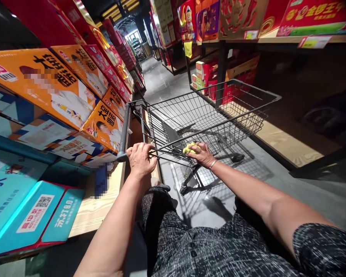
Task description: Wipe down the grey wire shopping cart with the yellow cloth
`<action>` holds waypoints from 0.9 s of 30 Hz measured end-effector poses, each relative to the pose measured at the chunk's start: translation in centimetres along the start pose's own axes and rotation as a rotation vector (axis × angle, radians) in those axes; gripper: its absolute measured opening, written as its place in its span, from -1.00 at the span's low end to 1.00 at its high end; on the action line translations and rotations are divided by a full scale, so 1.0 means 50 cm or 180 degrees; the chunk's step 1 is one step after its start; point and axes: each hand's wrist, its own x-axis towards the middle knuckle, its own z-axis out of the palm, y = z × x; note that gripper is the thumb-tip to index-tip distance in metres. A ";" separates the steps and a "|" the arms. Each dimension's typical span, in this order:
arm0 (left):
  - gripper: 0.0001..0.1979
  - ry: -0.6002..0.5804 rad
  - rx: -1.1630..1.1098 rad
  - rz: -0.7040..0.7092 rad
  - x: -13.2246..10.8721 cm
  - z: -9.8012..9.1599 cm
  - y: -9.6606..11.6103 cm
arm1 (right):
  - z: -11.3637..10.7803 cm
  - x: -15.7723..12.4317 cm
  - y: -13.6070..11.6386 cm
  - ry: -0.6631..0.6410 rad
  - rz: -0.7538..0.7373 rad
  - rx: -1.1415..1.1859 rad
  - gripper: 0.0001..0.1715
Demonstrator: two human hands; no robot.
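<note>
A grey wire shopping cart stands in the aisle in front of me, with no goods visible in its basket. Its handle is at the left, by the shelf. My left hand is closed over the cart's frame near the lower end of the handle. In my right hand is a crumpled yellow cloth, held against the wire side of the basket. The fingers of this hand are curled around the cloth and partly hidden by it.
Orange boxes and turquoise cartons are stacked on the left shelf. A right-hand shelf bears red gift boxes, with a low wooden board beneath. Grey floor runs along the aisle.
</note>
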 end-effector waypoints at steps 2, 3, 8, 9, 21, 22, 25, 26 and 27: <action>-0.67 -0.0018 0.0000 -0.0020 0.003 0.000 -0.001 | 0.028 -0.030 0.026 -0.0186 0.0156 -0.0154 -0.67; -0.68 -0.0028 -0.0003 -0.0024 0.004 0.000 -0.002 | 0.035 -0.040 0.033 -0.0252 0.0201 -0.0220 -0.69; -0.71 -0.0032 0.0051 -0.0022 0.010 -0.001 -0.004 | -0.007 -0.033 0.019 -0.0281 -0.0074 -0.0243 -0.65; -0.74 -0.0021 0.0080 -0.0033 0.011 -0.001 -0.003 | -0.028 -0.024 0.012 -0.0158 -0.0172 -0.0189 -0.61; -0.47 -0.0113 0.0167 0.0270 0.012 0.007 0.063 | -0.194 0.117 -0.148 0.0597 0.0746 0.0025 -0.27; -0.51 -0.0208 0.0196 0.0288 0.015 0.013 0.071 | -0.189 0.124 -0.174 0.0469 0.0524 0.0012 -0.29; -0.68 -0.0406 0.0405 0.0214 0.021 0.030 0.083 | -0.178 0.143 -0.226 0.0273 0.0069 -0.0125 -0.45; -0.72 -0.0416 0.0468 0.0184 0.022 0.035 0.082 | -0.177 0.148 -0.230 0.0252 0.0015 -0.0191 -0.50; -0.75 -0.0406 0.0507 0.0171 0.022 0.040 0.079 | -0.178 0.152 -0.226 0.0232 -0.0009 -0.0259 -0.53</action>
